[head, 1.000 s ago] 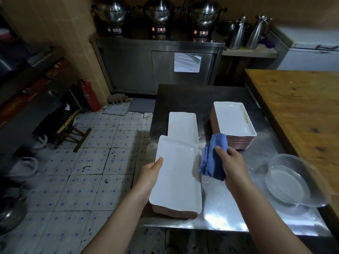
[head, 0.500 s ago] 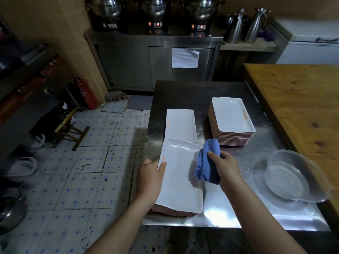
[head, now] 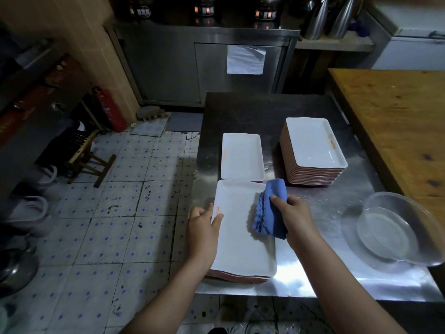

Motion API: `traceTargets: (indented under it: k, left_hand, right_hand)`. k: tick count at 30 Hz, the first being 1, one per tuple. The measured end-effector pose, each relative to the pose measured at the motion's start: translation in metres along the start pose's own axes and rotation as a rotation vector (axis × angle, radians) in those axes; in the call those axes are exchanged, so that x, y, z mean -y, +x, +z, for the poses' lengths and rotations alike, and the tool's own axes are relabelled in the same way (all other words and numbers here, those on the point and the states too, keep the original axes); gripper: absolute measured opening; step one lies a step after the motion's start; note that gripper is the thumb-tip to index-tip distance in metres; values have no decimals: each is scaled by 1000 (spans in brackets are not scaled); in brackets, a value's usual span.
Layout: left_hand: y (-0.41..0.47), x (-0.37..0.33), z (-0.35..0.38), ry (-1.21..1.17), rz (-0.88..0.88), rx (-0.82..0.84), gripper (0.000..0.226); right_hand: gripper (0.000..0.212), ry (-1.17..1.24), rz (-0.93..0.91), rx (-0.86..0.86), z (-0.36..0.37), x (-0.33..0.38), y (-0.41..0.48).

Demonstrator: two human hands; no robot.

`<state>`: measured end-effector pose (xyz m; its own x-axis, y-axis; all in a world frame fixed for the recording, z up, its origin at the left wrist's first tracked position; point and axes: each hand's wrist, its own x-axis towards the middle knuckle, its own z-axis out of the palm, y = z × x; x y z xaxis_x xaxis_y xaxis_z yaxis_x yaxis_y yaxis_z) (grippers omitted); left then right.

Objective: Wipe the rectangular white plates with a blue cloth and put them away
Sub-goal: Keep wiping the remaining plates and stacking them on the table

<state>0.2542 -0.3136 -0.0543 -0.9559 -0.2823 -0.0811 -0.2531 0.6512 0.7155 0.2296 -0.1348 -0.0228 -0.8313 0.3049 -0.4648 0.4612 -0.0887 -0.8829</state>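
Observation:
A rectangular white plate (head: 238, 239) lies flat on a low stack at the front left of the steel table (head: 320, 273). My left hand (head: 203, 226) grips its left edge, thumb on the rim. My right hand (head: 295, 216) holds a folded blue cloth (head: 271, 212) at the plate's right edge. Behind it lies another white plate (head: 242, 156) on a thin stack. A tall stack of white plates (head: 313, 150) stands at the back right.
A clear plastic basin (head: 397, 227) with water sits at the table's right. A wooden worktop (head: 395, 121) borders the steel table on the right. Left of the table are tiled floor, a wooden stool (head: 84, 157) and a red fire extinguisher (head: 108, 108). A steel cabinet (head: 204, 68) stands behind.
The plate in my left hand has come down from a tilt to lie flat on the near stack. My right hand with the cloth has moved onto the plate's right edge.

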Motion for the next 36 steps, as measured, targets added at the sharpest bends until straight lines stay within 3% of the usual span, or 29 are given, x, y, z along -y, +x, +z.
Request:
traceTargets:
  k: [7,12,15,18,22,32,36]
  left_hand:
    - [20,12,-4,-31,-11,154,6]
    - [70,-2,-2,-65,-117,211,48]
    - [119,-25,6,-120,-139,215,28]
    - [161,-44,22,-60,-116,240,45]
    - [199,-48,53,57,-198,249,49]
    - [217,-35,72,187,-72,126,18]
    - [218,-42,65,37,-56,73,12]
  right_hand:
    - [8,23,32,6,10,7,7]
    - [11,27,16,-14,18,22,19]
    - [13,11,-14,-38,25,35,33]
    - [17,23,-20,-58,32,44,48]
    - [17,35,0,-70,38,46,66]
    - [19,84,52,-92,35,41,79]
    - [15,103,63,-90,32,45,76]
